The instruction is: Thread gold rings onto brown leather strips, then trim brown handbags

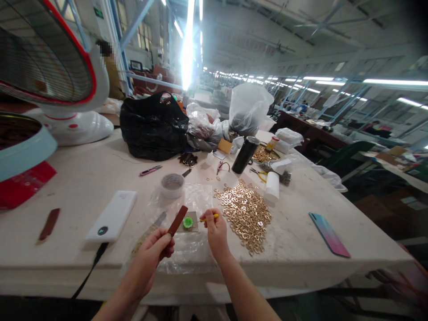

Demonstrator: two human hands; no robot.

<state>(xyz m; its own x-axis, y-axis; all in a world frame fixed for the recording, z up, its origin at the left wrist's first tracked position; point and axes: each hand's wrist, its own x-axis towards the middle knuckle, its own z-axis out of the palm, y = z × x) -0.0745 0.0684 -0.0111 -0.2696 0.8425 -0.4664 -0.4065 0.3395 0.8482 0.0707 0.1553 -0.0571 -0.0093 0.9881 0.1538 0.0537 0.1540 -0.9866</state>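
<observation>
Left hand [155, 246] grip pinched brown leather strap [178, 220], 9 o'clock of green cap [187, 222]; right hand [216, 232] grip pinched yellow-handled tool [216, 216], 3 o'clock. Tape roll [173, 192], 11 o'clock: printed inside, illegible. White power bank [117, 211], 9 o'clock: display [102, 230] unreadable.

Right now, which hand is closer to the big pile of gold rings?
The right hand: it is just left of the gold rings, holding a yellow-handled tool. The left hand is farther left, holding a brown strip.
</observation>
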